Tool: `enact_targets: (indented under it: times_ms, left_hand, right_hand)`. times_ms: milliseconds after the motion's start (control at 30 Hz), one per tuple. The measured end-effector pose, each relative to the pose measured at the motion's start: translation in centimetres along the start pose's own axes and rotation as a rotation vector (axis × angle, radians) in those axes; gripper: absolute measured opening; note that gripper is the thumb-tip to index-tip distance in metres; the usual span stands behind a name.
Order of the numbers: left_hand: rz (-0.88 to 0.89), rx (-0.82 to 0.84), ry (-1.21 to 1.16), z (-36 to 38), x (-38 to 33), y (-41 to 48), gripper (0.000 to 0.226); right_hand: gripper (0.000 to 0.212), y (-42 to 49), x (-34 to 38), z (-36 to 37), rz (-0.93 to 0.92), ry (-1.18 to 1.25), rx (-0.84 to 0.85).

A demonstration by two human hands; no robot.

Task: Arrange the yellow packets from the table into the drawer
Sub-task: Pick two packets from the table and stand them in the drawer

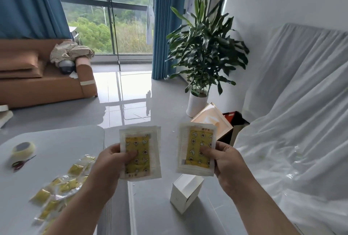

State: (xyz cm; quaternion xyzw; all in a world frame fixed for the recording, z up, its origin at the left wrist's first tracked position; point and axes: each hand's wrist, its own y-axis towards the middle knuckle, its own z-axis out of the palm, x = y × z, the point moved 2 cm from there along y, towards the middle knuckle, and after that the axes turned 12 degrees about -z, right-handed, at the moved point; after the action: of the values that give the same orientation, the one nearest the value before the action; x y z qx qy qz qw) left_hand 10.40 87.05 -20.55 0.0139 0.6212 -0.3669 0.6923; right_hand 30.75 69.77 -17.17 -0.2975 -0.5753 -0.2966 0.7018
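At the far left of the tabletop [62,136] lie a tape roll [23,149] and scissors [20,164]. Nearer the person is a heap of loose packets [62,184], scattered at all angles, which I take to be the supply not yet sorted.

The left grip [111,161] is clenched on the left bundle [140,151], thumb across the printed face and fingers behind. The right grip [226,159] grasps the right bundle [196,149] the same way.

Both bundles of yellow packets are held in the air beyond the tabletop's edge, over the floor. Their long axes are close to vertical and their yellow faces are turned to the camera. That probably lets the person check them and square the edges before stowing.

A white box [186,191] stands on the floor below the right bundle. No drawer is in view.
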Motion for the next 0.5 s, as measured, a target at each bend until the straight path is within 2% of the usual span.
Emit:
enact_targets:
  times_ms: [300, 367, 433, 500]
  left_hand:
    - [-0.030, -0.133, -0.043, 6.7, -3.1, 12.7, 0.019]
    - [-0.040, -0.240, -0.113, 7.0, -4.2, 17.1, 0.017]
    - [-0.020, -0.288, -0.149, 6.1, -5.5, 18.7, 0.022]
    - [0.005, -0.277, -0.143, 5.8, -6.0, 18.7, 0.027]
  right_hand:
    - [0.016, 18.6, -0.6, -1.7, 0.065, 0.024, 0.144]
    - [0.018, 26.2, -1.2, 0.1, 0.117, -0.015, 0.259]
    - [0.019, 29.6, -1.7, 2.7, 0.144, -0.035, 0.337]
    - [0.021, 29.9, -1.6, 3.5, 0.133, 0.001, 0.337]
